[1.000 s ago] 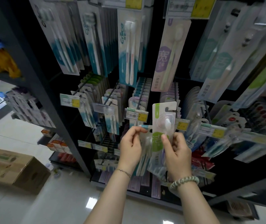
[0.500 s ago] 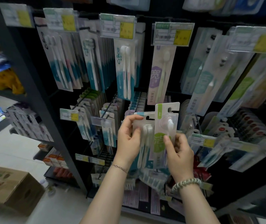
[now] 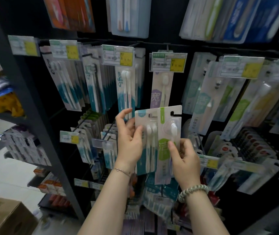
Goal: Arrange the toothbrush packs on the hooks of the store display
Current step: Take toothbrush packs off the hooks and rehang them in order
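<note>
Green pack [image 3: 166, 146] and teal pack [image 3: 148, 143], held short of the hooks [image 3: 108, 132].
Our left hand [image 3: 129, 141] grips the teal, our right hand [image 3: 184, 160] pinches the green low down; its top may wobble and miss.

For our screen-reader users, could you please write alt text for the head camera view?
A person's left hand grips a teal two-brush toothbrush pack and the right hand pinches a green single-brush pack beside it, before a store display. Behind, more packs hang under yellow price tags.
</note>
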The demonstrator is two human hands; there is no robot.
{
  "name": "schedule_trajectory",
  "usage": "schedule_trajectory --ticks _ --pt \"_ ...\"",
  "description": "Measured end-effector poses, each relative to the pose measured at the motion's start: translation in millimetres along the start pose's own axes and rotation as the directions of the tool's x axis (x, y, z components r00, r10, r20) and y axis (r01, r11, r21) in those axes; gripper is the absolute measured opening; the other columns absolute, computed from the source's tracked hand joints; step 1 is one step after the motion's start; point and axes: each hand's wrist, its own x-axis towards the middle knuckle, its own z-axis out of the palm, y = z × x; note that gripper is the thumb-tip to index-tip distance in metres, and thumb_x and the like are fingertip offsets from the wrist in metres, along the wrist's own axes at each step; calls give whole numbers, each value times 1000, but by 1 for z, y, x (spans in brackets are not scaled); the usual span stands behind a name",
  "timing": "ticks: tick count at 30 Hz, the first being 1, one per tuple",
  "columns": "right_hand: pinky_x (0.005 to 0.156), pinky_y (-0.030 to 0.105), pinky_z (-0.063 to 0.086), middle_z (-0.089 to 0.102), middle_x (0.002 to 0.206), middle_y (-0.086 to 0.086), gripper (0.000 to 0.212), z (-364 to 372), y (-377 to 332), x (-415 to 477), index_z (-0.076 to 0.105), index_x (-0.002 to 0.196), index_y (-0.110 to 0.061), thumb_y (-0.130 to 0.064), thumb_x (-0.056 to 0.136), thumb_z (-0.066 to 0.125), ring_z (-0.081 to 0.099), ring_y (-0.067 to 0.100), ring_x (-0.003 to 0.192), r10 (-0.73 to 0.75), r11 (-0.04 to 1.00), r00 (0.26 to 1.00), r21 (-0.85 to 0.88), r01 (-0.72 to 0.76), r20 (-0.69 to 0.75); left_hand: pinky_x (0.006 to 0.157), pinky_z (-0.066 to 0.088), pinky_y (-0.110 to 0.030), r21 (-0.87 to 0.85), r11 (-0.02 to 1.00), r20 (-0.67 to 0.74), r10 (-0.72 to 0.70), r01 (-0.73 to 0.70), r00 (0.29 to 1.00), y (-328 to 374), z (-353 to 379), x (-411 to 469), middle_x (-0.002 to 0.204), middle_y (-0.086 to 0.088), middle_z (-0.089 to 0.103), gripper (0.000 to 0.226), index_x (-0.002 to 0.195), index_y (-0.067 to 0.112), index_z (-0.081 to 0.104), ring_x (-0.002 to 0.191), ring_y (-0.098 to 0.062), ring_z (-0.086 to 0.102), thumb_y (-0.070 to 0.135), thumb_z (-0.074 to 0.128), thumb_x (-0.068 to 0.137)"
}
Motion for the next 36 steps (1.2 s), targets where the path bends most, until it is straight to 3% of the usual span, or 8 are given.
schedule_trajectory --ticks 5,9,15,17,22,27,34,36 --pt "56 50 51 59 65 1 28 -1 -8 11 53 82 -25 -53 88 52 57 18 57 -10 1000 1000 6 10 -12 89 56 -29 -20 1000 -20 -18 18 1000 9 3 13 115 3 66 43 122 28 40 99 -10 68 -4 50 96" --pt "55 47 50 59 64 0 26 -2 -16 20 52 80 -26 -51 88 53 56 14 56 -18 1000 999 -3 18 -26 85 53 -18 13 1000 -36 -5 5 999 13 5 21 121 5 59 33 117 22 48 100 -1 66 -2 54 95" --pt "55 43 50 59 63 -4 25 7 -20 29 53 81 -27 -50 88 54 56 9 56 -35 999 998 -13 34 -43 78 54 -14 35 998 -37 -54 55 998 16 0 31 108 11 65 25 121 12 51 92 7 66 5 52 98" --pt "55 39 50 60 64 -3 23 11 -24 29 54 82 -25 -47 89 55 56 8 56 -45 999 998 -1 45 -47 79 56 -18 60 996 -41 -64 66 997 17 -5 35 106 6 68 22 120 12 56 92 2 67 9 52 98" --pt "53 27 45 60 63 -13 21 25 -33 28 54 80 -28 -46 88 55 54 3 55 -33 998 998 52 36 -52 93 55 -45 100 992 -31 -69 72 997 21 -21 44 117 -5 68 17 109 21 67 105 -18 67 18 55 98" --pt "58 44 49 60 66 -2 34 39 -41 24 55 82 -23 -56 83 50 57 13 59 -31 997 996 61 37 -89 81 58 -38 110 992 6 -63 62 998 31 -35 51 93 -2 73 15 102 8 66 85 -12 69 16 54 98" --pt "48 20 43 62 65 -11 29 54 -54 12 59 82 -23 -52 84 52 55 3 54 -33 997 988 71 44 -150 86 55 -50 109 993 39 -39 35 998 35 -51 58 99 -7 71 15 102 17 66 95 -27 67 19 52 100" --pt "47 20 42 62 66 -13 28 58 -56 11 58 81 -23 -50 85 52 55 4 54 -33 997 987 62 43 -157 87 54 -52 106 994 35 -36 32 999 33 -54 60 97 -8 72 15 102 17 65 93 -29 67 22 51 101"
